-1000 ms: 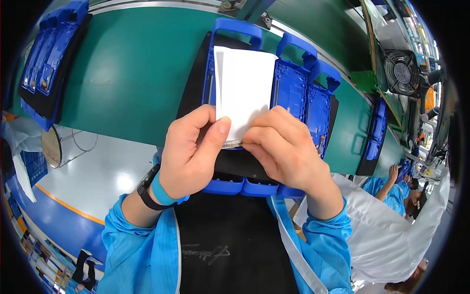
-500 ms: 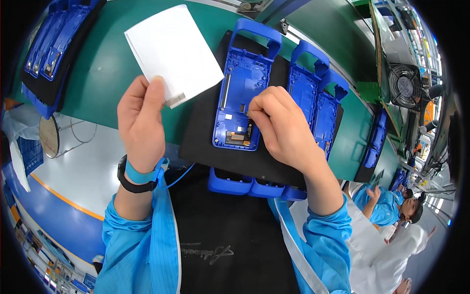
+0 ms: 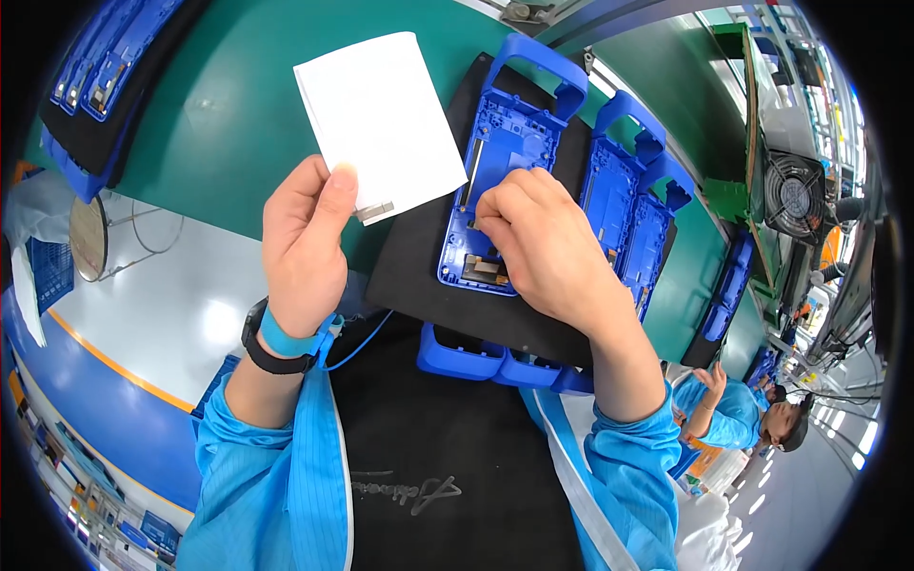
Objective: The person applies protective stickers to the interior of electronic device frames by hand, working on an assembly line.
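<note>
In my left hand [image 3: 307, 238] is a white paper sheet [image 3: 386, 124], pinched between thumb and fingers. Small grey strips [image 3: 374, 209] stick to the sheet's lower edge, close to my thumb. My right hand [image 3: 557, 252] is over the nearest blue plastic housing [image 3: 505, 128], its thumb and index finger pressed together near the lower middle of it. Whatever is between those fingertips, if anything, is hidden. A dark part with a ribbon-like piece [image 3: 484, 270] lies at the housing's bottom end. The housing has a raised blue loop frame [image 3: 541, 54] at its far end.
More blue housings [image 3: 609, 181] stand alongside on the same black mat [image 3: 405, 257]. Another black stand with blue housings [image 3: 112, 81] is at the far left of the green table [image 3: 228, 105]. A fan [image 3: 793, 193] and a co-worker [image 3: 733, 414] are on the right.
The view has shifted, so table items sit further right. My right fingertips have moved left across the housing, from its right side toward its middle. The left hand still holds the sheet.
</note>
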Action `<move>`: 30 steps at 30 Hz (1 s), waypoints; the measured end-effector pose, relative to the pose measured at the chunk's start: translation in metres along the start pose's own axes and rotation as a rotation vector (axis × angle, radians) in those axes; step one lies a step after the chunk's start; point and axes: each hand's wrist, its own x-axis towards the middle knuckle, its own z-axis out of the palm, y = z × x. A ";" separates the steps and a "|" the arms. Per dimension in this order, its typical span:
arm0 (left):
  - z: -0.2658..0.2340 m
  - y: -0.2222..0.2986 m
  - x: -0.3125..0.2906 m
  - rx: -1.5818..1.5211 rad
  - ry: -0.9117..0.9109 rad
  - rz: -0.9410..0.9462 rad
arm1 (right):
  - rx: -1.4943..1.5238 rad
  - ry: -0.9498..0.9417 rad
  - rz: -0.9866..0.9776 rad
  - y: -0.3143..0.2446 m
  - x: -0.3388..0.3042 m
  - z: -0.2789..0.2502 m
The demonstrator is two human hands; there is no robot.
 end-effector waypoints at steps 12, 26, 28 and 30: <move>0.002 0.000 0.000 -0.058 -0.069 -0.013 | -0.037 -0.016 -0.010 -0.002 0.004 0.001; 0.004 -0.002 -0.004 -0.037 -0.061 -0.022 | -0.023 0.105 0.004 0.000 -0.015 0.000; 0.007 -0.001 -0.004 -0.067 -0.064 -0.039 | -0.001 0.083 0.049 -0.001 -0.021 -0.003; 0.008 -0.001 -0.004 -0.096 -0.066 -0.057 | -0.007 0.081 0.053 0.001 -0.023 -0.001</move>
